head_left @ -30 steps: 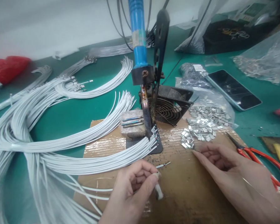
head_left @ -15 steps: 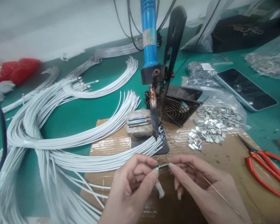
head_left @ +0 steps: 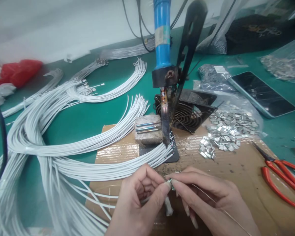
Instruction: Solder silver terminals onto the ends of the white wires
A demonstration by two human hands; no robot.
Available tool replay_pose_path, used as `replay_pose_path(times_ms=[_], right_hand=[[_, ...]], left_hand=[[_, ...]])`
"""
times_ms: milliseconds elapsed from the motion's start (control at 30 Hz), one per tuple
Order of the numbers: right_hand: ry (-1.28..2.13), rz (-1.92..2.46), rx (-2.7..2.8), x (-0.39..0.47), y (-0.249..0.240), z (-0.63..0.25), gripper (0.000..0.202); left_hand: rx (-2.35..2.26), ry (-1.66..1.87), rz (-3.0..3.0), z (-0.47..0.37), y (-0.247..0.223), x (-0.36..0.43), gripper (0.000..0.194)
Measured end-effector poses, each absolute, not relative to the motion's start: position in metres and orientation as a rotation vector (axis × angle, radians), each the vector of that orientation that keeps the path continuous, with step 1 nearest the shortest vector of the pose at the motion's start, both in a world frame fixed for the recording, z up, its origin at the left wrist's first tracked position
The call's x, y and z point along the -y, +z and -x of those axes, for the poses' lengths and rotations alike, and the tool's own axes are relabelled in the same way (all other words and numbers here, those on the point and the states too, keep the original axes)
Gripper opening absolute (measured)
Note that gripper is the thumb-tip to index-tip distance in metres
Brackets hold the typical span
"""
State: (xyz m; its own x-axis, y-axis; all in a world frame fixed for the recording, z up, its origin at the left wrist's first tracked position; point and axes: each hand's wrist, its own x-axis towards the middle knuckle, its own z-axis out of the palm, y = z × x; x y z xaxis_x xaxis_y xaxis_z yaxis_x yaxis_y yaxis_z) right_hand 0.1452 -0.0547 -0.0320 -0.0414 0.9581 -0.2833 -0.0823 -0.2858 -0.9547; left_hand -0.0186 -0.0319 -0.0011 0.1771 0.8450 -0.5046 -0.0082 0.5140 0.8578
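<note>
My left hand is closed, thumb and forefinger pinching the end of a white cable, which is mostly hidden by the fingers. My right hand is closed as well, its thumb and forefinger meeting the left fingertips at a small greenish wire end. A thin pale wire strand passes through the right hand and trails toward the bottom right. Below the left thumb hangs a short whitish piece whose kind I cannot make out. Just beyond both hands, the soldering iron tip points down over a bundle of white cables.
The blue-handled soldering iron is clamped upright beside a grimy block and a black fan. Small metal tabs lie in a heap on the cardboard. Red-handled pliers and a phone are at right.
My right hand has moved left, so its fingertips now meet those of my left hand. The length of cable that showed between them is covered. The view has shifted slightly.
</note>
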Motion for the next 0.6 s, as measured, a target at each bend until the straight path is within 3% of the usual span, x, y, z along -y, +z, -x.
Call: replay_pose_path(times_ms=[167,367,600], right_hand=[[1.544,1.341,0.923,0.056,-0.037,-0.146,0.014],[1.831,1.334,0.563,0.059,-0.036,-0.145,0.035],[1.675,1.495,0.412,0.051,-0.014,-0.134,0.034]], left_hand=[[-1.250,0.703,-0.846,0.019,-0.002,0.031,0.036],[-1.249,0.687,-0.825,0.019,-0.002,0.033,0.035],[-1.338,0.747,-0.874,0.014,0.000,0.036,0.032]])
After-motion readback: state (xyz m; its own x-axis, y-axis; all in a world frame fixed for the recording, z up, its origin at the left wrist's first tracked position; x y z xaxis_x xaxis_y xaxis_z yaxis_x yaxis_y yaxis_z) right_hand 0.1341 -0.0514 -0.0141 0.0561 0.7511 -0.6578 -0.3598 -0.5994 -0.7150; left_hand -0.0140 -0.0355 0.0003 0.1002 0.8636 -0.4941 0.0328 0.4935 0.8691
